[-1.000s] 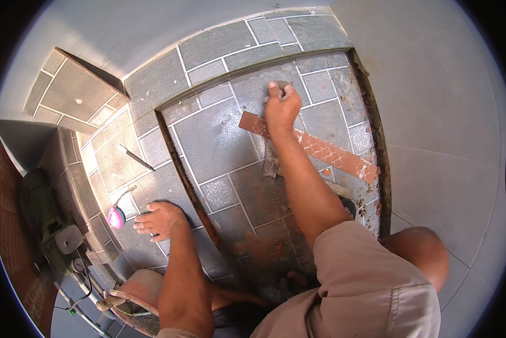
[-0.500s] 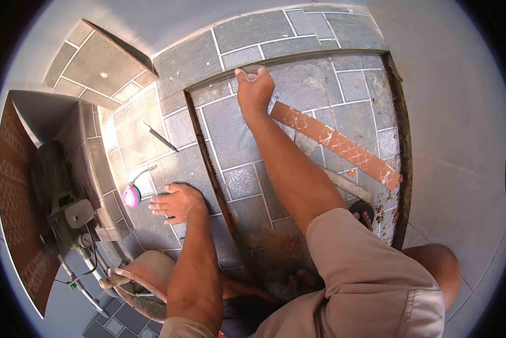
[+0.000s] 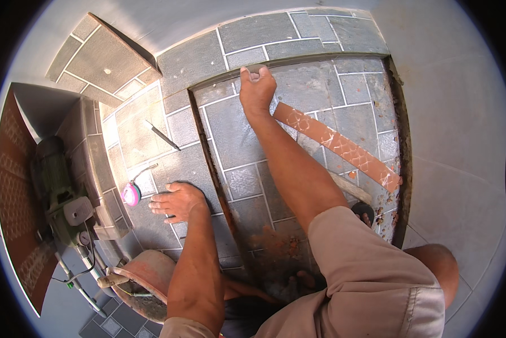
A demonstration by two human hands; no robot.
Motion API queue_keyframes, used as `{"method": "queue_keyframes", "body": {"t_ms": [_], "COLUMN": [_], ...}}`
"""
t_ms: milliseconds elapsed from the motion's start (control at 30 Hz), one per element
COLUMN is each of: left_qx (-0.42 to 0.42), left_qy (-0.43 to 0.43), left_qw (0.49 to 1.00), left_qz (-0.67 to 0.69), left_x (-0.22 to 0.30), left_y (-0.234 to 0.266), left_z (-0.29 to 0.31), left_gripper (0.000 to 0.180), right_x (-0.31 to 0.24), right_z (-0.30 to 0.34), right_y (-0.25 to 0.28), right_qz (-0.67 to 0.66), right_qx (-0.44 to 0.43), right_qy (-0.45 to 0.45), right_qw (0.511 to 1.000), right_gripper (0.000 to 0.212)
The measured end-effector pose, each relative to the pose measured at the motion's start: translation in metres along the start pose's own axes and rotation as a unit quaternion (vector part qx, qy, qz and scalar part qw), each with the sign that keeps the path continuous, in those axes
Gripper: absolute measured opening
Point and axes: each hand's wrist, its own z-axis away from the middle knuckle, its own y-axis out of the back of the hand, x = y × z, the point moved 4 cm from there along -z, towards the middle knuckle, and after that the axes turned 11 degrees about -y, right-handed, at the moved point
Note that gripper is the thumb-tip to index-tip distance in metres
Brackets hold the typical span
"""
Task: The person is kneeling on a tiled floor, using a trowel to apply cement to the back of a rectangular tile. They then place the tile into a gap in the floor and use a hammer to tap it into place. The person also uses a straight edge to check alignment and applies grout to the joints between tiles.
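Observation:
My left hand (image 3: pixel 179 203) lies flat on the grey patterned floor tiles (image 3: pixel 188 163), fingers stretched out and a little apart. Ahead and to the right, my right hand (image 3: pixel 257 93) is closed, its thumb and fingers curled at the dark gap along the raised tiled ledge (image 3: pixel 258 36). What its fingers grip, if anything, cannot be made out. Just right of that wrist begins a long brown tile strip (image 3: pixel 337 146), lying slantwise with whitish marks on its face. A dark pencil-like stick (image 3: pixel 165 137) and a pink round object (image 3: pixel 131 194) with a cord lie beyond my left hand.
A green motor pump (image 3: pixel 67 191) with pipes stands at the left. Below it is a reddish basin (image 3: pixel 151 267) with a handled tool. One cut tile (image 3: pixel 103 62) leans at the upper left. A wooden piece (image 3: pixel 350 188) and crumbled debris lie near my foot at the right.
The view has shifted very slightly. My left hand stays flat in place, and my right hand remains at the ledge with its fingers turned a little.

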Motion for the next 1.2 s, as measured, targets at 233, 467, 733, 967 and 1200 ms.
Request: {"method": "queue_keyframes", "body": {"t_ms": [233, 467, 733, 967, 1200], "left_qx": [0.003, 0.006, 0.004, 0.003, -0.005], "left_qy": [0.012, 0.013, 0.009, 0.013, 0.013], "left_qw": [1.0, 1.0, 1.0, 1.0, 1.0], "left_qz": [0.005, 0.001, 0.001, -0.002, 0.004], "left_x": [-0.009, -0.008, -0.003, -0.005, -0.005], "left_y": [-0.003, 0.001, -0.005, -0.005, -0.003], "left_z": [-0.005, -0.007, -0.004, -0.007, -0.006], "left_gripper": [0.073, 0.072, 0.071, 0.071, 0.072], "right_x": [-0.038, -0.028, 0.004, -0.003, -0.003], "right_z": [0.089, -0.082, -0.226, -0.244, -0.238], "right_y": [0.017, 0.181, 0.263, 0.254, 0.251], "right_qz": [0.263, 0.258, 0.168, -0.279, -0.369], "right_qx": [-0.314, 0.039, 0.195, 0.145, 0.162], "right_qy": [0.054, -0.004, 0.033, -0.173, -0.2], "right_qw": [0.911, 0.965, 0.966, 0.933, 0.893], "right_gripper": [0.017, 0.07, 0.073, 0.057, 0.026]}}
